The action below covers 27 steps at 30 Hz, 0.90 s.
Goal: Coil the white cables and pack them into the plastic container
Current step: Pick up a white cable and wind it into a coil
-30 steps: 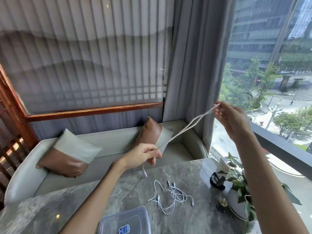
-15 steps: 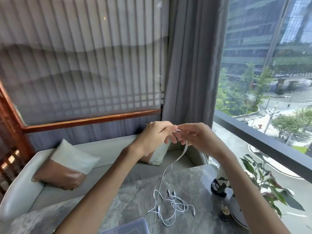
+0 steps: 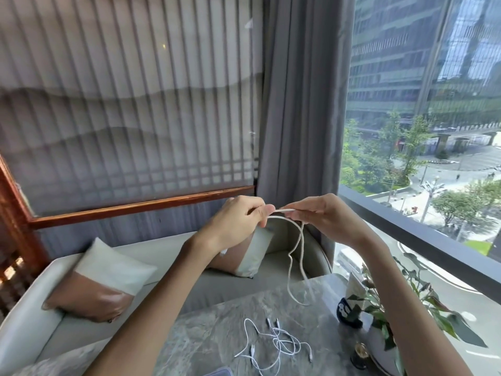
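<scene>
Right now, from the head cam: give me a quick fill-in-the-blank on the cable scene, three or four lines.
1. Both hands, left hand and right hand, pinch one white cable whose loop hangs ____ the table.
2. The loose tangled cables lie on the ____.
3. The potted plant stands to the ____ of the tangle.
4. On the sofa lie ____ cushions.

Missing: above; table; right; two

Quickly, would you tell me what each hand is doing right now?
Left hand: closed, pinching the white cable.
Right hand: closed on the same cable.
</scene>
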{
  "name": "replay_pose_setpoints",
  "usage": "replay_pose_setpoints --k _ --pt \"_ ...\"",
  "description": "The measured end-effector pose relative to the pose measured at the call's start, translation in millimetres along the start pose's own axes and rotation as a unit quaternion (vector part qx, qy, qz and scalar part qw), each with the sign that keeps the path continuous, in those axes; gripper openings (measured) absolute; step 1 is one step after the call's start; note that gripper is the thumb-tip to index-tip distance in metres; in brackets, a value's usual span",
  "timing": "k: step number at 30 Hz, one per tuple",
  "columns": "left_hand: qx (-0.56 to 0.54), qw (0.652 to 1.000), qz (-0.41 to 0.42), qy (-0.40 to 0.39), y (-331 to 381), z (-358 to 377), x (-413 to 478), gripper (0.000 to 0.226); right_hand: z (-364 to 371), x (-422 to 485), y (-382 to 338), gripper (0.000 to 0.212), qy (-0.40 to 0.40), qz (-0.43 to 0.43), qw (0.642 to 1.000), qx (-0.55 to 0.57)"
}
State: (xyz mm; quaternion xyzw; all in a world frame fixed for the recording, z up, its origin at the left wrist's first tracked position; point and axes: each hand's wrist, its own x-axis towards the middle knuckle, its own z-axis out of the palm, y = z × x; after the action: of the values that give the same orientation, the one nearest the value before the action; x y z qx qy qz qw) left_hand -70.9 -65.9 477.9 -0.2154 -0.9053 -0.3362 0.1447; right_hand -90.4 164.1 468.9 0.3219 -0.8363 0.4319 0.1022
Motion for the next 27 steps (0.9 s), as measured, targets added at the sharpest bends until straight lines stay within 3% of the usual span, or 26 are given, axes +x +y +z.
replay_pose_setpoints --k 4,6,8,9,10,13,14,18,21,24,27 --pt "0.015 0.997 0.026 -0.066 6 0 3 0.019 0 5 4 0.021 0.043 0.011 0.997 -0.065" --pt "0.016 0.999 0.032 -0.038 9 1 6 0.02 -2 5 3 0.021 0.055 0.0 0.997 -0.058" --pt "-0.081 0.996 0.018 -0.025 13 -2 7 0.025 -6 6 -1 0.022 0.071 -0.013 0.997 -0.003" --pt "-0.175 0.983 0.009 -0.061 16 -4 5 0.027 -8 7 -5 0.023 0.082 -0.023 0.996 0.03" --pt "-0.289 0.949 0.002 -0.125 19 -6 3 0.029 -8 9 -11 0.024 0.096 -0.035 0.993 0.061" --pt "-0.546 0.783 0.018 -0.298 36 -4 -1 0.024 0 19 -32 0.023 0.114 -0.038 0.982 0.147" --pt "-0.578 0.759 0.045 -0.298 41 0 3 0.022 7 21 -38 0.021 0.111 -0.019 0.979 0.167" --pt "-0.654 0.738 0.075 -0.148 49 7 25 0.032 43 6 -40 0.035 0.052 0.065 0.976 0.203" --pt "-0.635 0.77 0.052 -0.041 35 8 35 0.034 63 -25 -28 0.035 -0.023 0.075 0.985 0.153" --pt "-0.502 0.864 0.046 -0.003 26 22 28 0.031 58 -50 -28 0.026 -0.061 0.079 0.994 0.048" --pt "-0.343 0.936 0.07 -0.024 23 40 18 0.028 40 -63 -45 0.018 -0.128 0.089 0.988 -0.017"
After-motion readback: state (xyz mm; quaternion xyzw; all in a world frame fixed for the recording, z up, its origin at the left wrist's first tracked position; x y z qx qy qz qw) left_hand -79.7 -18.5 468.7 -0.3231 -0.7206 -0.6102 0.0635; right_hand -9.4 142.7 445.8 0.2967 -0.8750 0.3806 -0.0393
